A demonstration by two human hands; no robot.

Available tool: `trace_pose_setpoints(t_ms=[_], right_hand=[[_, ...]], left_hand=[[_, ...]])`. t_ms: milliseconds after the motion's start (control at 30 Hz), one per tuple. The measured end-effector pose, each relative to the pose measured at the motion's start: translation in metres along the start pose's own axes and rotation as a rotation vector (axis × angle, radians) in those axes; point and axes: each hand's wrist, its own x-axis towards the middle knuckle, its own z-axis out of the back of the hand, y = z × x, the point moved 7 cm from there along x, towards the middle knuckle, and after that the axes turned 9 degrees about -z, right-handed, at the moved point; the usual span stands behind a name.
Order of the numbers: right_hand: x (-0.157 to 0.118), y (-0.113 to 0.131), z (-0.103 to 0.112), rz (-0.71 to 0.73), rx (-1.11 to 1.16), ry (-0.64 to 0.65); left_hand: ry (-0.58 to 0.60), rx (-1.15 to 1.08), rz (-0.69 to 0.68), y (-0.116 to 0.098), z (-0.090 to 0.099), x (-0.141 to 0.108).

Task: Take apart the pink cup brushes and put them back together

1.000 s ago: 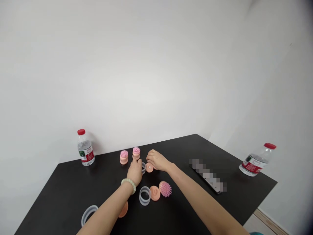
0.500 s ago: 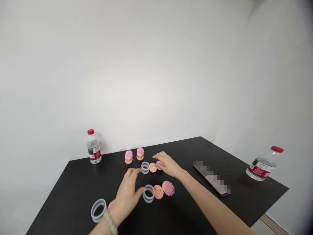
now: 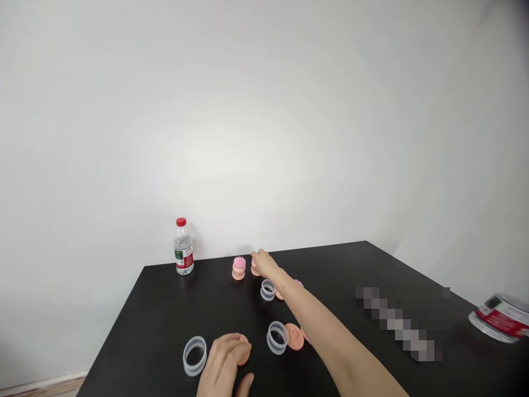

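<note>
The left hand is cupped over a peach disc near the table's near edge, with the disc mostly covered; whether it is gripped cannot be told. A clear plastic ring is seen tilted just beside the hand at 9 o'clock. The right hand is stretched out toward 12 o'clock, its fingers extended and touching a peach brush base at the far edge; whether it is closed cannot be told. A pink-bristled brush stands upright just beside it at 9 o'clock, its long axis vertical and its bristles pointing up. A second clear ring lies below the right hand, and a third stands at 3 o'clock from the left hand, next to a peach disc with a central nub. A capped water bottle stands upright near the far edge. Open table is left at 9 o'clock, and a blurred flat object lies at 3 o'clock.
</note>
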Motion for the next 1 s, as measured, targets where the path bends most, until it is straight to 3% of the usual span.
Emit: trace_pose_setpoints(t_ms=[167, 300, 367, 400, 533, 633, 800, 1000], right_hand=[[-0.024, 0.006, 0.032, -0.017, 0.125, -0.114], [-0.088, 0.029, 0.051, 0.106, 0.316, -0.142], [-0.128, 0.048, 0.047, 0.190, 0.431, -0.087], [-0.147, 0.056, 0.043, 0.223, 0.602, -0.032], [-0.194, 0.074, 0.017, 0.198, 0.959, 0.124], [-0.202, 0.072, 0.003, 0.175, 1.141, 0.161], [-0.201, 0.062, -0.015, 0.147, 1.250, 0.294], [-0.206, 0.058, -0.006, 0.172, 1.089, 0.158]], left_hand=[[-0.057, -0.009, 0.108, 0.019, 0.021, 0.000], [-0.069, -0.012, 0.260, 0.029, 0.036, 0.003], [-0.089, -0.035, 0.291, 0.028, 0.043, 0.006], [-0.092, -0.050, 0.292, 0.027, 0.047, 0.009], [0.005, -0.079, 0.291, 0.019, 0.051, 0.018], [0.068, -0.055, 0.274, 0.016, 0.050, 0.019], [0.007, 0.024, 0.066, 0.008, 0.048, 0.014], [0.086, 0.067, 0.004, 0.000, 0.044, 0.018]])
